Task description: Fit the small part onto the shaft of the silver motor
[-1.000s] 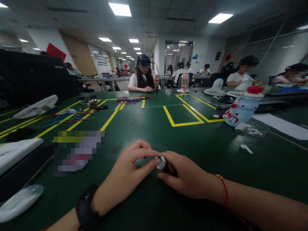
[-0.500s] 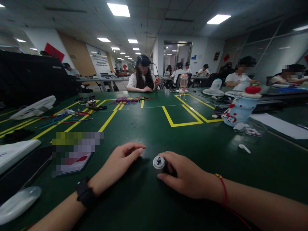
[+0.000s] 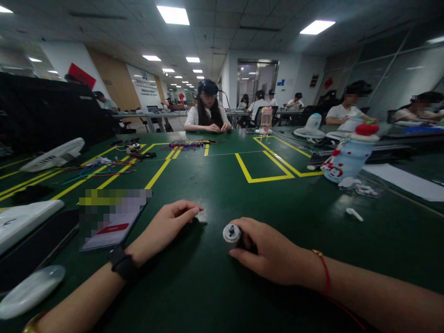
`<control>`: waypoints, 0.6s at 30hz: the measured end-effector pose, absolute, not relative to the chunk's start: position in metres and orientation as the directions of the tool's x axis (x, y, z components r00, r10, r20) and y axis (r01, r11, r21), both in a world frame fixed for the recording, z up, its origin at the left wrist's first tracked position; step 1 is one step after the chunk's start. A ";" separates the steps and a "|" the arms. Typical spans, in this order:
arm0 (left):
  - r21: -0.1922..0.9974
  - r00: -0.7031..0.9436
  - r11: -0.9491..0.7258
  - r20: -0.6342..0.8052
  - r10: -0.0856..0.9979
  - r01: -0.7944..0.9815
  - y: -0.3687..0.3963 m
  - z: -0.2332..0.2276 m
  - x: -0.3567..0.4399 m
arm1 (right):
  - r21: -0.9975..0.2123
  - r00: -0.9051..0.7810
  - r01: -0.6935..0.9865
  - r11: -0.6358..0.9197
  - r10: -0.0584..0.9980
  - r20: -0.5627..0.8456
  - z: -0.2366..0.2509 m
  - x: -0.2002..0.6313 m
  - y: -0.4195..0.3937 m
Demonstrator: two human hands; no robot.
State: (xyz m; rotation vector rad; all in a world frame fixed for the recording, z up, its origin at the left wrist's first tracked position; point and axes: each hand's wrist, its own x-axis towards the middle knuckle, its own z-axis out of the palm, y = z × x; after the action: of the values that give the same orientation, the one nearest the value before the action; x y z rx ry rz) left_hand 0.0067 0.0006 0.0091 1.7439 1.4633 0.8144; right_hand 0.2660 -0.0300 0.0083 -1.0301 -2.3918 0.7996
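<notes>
My right hand [image 3: 268, 252] is wrapped round a small cylindrical electric motor [image 3: 231, 236], which stands upright on the green table. Its silver end face and short shaft point up, while my palm and fingers cover the far side of its body. To the left, my left hand [image 3: 173, 219] hovers just over the table with thumb and forefinger pressed together. Whatever is between those fingertips, if anything, is too small to make out. A gap of bare table separates the two hands.
Left of my left hand lie a phone [image 3: 116, 226] and a white computer mouse [image 3: 33, 291]. Loose wires [image 3: 185, 145] are heaped farther back. On the right are a white earbud [image 3: 354, 214] and a light blue bottle [image 3: 350, 159]. A person [image 3: 208, 118] sits opposite.
My left hand has drawn slightly left, away from the motor, with its fingertips closer together. My right hand keeps hold of the motor. The view has shifted a little.
</notes>
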 end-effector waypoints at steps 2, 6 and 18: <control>0.828 0.175 -0.117 0.023 0.984 0.548 0.000 0.010 0.007 | -0.646 -0.642 0.516 0.562 0.753 0.142 0.008 0.266 -0.030; 0.825 0.200 -0.130 0.021 0.980 0.550 -0.002 0.011 0.010 | -0.647 -0.641 0.515 0.562 0.754 0.144 0.008 0.265 -0.029; 0.799 0.366 -0.380 0.218 0.905 0.466 -0.032 0.022 0.054 | -0.626 -0.650 0.491 0.606 0.733 0.199 0.007 0.263 -0.029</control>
State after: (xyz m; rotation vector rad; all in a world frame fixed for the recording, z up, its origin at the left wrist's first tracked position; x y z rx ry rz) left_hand 0.0544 -0.0321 0.0223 1.9902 1.1822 0.8828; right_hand 0.2628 -0.0291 0.0071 -0.9734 -2.3937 0.7440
